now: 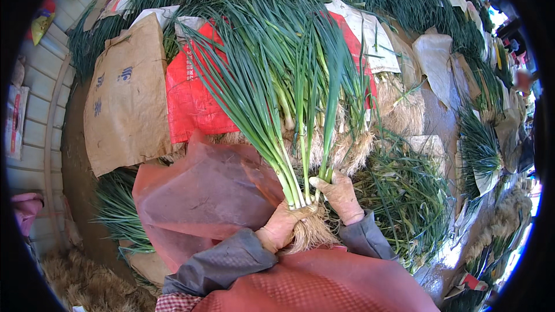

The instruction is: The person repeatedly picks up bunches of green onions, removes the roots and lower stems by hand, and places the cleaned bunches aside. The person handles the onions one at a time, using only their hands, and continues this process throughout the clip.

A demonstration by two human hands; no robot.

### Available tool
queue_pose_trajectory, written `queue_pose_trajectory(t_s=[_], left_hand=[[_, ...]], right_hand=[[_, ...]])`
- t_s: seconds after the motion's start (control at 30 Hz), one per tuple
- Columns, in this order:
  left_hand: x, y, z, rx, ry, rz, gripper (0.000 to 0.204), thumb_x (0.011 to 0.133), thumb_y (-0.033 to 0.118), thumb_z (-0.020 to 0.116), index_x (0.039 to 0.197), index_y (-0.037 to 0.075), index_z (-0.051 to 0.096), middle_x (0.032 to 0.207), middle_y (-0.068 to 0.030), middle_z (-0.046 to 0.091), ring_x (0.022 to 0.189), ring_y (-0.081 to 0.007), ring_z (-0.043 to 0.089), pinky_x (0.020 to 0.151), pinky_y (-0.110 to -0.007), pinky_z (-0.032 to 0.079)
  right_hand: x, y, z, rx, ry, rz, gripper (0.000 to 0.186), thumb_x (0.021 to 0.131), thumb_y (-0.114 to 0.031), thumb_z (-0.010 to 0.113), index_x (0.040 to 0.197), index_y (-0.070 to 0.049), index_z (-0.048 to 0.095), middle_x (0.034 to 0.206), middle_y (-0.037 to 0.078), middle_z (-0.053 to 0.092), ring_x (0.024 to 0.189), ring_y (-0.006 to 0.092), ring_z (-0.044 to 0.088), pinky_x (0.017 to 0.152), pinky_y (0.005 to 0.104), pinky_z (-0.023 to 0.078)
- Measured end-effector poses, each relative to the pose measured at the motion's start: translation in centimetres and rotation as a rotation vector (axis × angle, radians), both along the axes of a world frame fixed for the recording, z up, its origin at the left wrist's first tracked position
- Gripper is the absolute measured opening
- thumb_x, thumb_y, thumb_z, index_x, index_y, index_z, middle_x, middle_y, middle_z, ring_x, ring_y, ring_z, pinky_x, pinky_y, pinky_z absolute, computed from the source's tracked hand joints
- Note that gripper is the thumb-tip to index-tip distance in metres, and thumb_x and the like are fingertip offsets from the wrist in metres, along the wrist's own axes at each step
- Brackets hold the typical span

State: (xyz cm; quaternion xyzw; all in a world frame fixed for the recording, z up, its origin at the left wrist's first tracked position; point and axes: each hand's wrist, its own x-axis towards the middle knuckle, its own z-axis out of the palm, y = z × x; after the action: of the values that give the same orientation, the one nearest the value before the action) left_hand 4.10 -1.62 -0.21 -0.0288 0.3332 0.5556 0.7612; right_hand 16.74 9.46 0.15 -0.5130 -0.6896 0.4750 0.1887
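Observation:
My left hand (280, 226) is closed round the white lower stems of a bunch of green onions (284, 174), just above their roots. The pale, stringy roots (310, 230) hang below my grip. On the bunch's right side, my right hand (341, 196) is closed on a few more green onion stems (325, 169), thumb toward the bunch. The long green leaves fan out away from me, over a red sack (193, 101) and other green onions with their roots toward me.
Loose green leaves (404, 196) are heaped to the right of my hands. A brown sack (127, 95) and a white sack (370, 32) cover more onions. Reddish plastic sheeting (202, 188) lies by my left arm. Further bundles (480, 150) line the wet floor at right.

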Motion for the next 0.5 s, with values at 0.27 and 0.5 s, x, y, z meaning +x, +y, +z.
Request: queue_pose_trajectory(t_s=[0.27, 0.5], left_hand=[[-0.3, 0.0, 0.7, -0.082, -0.062, 0.079, 0.03, 0.081, -0.007, 0.058, 0.11, 0.001, 0.057, 0.099, -0.0103, 0.064, 0.089, -0.021, 0.062, 0.082, -0.034, 0.052], [-0.6, -0.2, 0.8, -0.08, -0.07, 0.065, 0.034, 0.081, -0.003, 0.058, 0.115, -0.001, 0.053, 0.098, -0.0119, 0.063, 0.085, -0.0217, 0.063, 0.076, -0.034, 0.054]], right_hand=[[0.7, -0.6, -1.4, -0.698, 0.761, -0.163, 0.009, 0.089, -0.01, 0.057, 0.096, -0.005, 0.059, 0.084, 0.002, 0.06, 0.066, 0.0079, 0.053, 0.055, 0.0213, 0.044], [2.3, -0.2, 1.5, -0.637, 0.557, -0.203, 0.012, 0.09, -0.015, 0.054, 0.088, -0.003, 0.057, 0.076, 0.001, 0.058, 0.056, 0.0079, 0.052, 0.049, 0.0199, 0.041]])
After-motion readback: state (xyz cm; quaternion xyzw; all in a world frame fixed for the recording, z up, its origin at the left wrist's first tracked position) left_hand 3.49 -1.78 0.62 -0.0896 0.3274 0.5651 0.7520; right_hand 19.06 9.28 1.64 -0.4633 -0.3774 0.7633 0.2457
